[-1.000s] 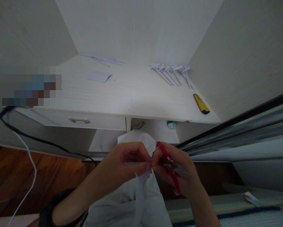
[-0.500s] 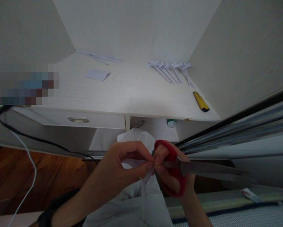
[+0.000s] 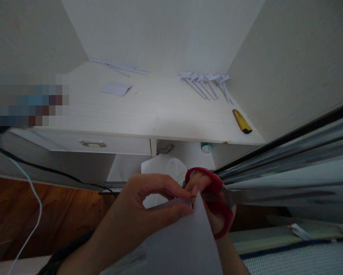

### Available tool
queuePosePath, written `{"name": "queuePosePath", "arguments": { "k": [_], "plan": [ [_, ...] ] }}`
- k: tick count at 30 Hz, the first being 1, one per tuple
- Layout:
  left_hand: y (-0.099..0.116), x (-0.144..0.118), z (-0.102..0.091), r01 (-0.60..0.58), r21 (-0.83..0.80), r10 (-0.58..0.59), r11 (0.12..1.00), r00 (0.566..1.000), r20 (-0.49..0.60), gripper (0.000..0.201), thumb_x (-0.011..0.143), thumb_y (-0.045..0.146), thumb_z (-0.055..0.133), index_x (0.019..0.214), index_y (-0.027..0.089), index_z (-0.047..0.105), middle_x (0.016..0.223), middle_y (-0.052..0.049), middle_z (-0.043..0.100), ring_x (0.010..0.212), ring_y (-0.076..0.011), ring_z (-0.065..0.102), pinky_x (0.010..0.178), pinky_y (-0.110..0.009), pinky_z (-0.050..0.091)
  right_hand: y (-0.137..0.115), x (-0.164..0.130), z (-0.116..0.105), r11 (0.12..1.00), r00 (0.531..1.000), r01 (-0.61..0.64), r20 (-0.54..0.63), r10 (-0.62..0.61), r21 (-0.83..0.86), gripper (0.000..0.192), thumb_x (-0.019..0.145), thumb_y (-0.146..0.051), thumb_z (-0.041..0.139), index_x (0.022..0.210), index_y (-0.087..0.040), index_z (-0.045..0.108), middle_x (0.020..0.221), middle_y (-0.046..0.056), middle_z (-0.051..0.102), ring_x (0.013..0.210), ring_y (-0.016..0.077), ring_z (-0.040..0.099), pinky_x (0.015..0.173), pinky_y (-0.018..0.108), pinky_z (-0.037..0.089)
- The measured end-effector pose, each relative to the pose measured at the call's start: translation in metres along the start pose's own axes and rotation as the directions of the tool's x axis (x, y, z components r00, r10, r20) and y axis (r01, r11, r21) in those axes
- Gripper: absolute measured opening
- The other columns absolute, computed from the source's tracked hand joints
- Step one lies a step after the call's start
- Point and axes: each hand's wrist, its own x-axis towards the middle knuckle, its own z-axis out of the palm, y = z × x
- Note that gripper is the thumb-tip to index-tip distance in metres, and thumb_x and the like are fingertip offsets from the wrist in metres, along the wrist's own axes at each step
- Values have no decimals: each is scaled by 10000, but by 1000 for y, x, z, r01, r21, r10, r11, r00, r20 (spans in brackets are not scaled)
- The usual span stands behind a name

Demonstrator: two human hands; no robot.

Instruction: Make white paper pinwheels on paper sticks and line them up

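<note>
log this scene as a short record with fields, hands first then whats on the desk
left hand: pinching a white paper sheet between thumb and fingers
right hand: holding red-handled scissors, fingertips close to the sheet; contact unclear
blades: pointing right, away from the sheet, blurred
desk, back left: thin paper sticks
in front of sticks: a small piece of paper
desk, right: row of folded paper pieces, yellow-and-black object

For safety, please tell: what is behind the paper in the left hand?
The right hand, with scissors, shows partly behind the paper; anything fully covered cannot be seen.
</note>
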Motion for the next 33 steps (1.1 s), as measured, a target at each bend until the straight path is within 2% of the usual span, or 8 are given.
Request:
{"name": "queuePosePath", "arguments": {
  "k": [3,8,14,19,24,29,33],
  "plan": [
    [0,1,0,-4,-4,4,1000,1000,-26,54,718,254,751,679,216,752,680,-1,728,638,-132,624,620,-208,483,-3,-1,2,1000,1000,5,-10,-5,14,101,772,-288,673,780,-229,592,683,-6,537,535,132,478,466,260,365],
    [1,3,1,8,-30,-10,1000,999,-37,92,719,226,748,631,201,740,639,3,718,590,-113,608,579,-190,467,-6,0,3,995,999,37,-29,-40,-95,118,782,-325,666,774,-232,595,666,1,555,560,152,500,530,298,394],
    [-2,6,0,60,-108,-62,992,998,-16,117,709,198,738,597,183,707,592,13,677,559,-107,575,580,-204,461,-5,1,6,997,997,78,21,-78,16,88,822,-299,625,767,-243,586,665,-16,529,571,132,497,516,269,388],
    [-5,5,0,41,-131,-41,991,999,5,121,717,234,738,624,179,685,633,5,670,598,-118,586,588,-214,462,-9,2,6,1000,998,-4,58,2,27,78,809,-270,630,774,-232,572,669,-22,540,542,116,500,484,236,404],
    [-8,6,-4,-10,-61,8,998,999,-37,125,727,244,738,639,182,676,666,-6,673,637,-131,601,630,-233,478,-24,10,4,990,988,-92,116,105,-110,87,783,-199,655,726,-212,591,638,-40,542,566,97,495,520,207,394],
    [-14,8,-12,-109,8,109,994,994,8,64,761,200,706,703,183,687,758,-22,701,748,-155,636,720,-253,484,-39,19,6,970,980,-152,97,172,-190,122,729,-136,661,670,-197,573,594,-56,528,523,80,465,500,189,388],
    [-16,10,-14,-90,25,89,996,996,32,85,764,213,703,694,173,679,743,-28,691,731,-156,625,702,-255,483,-42,20,5,959,972,-204,78,223,-199,87,738,-168,654,675,-199,603,583,-49,542,518,89,476,495,197,395]
  ]
}}
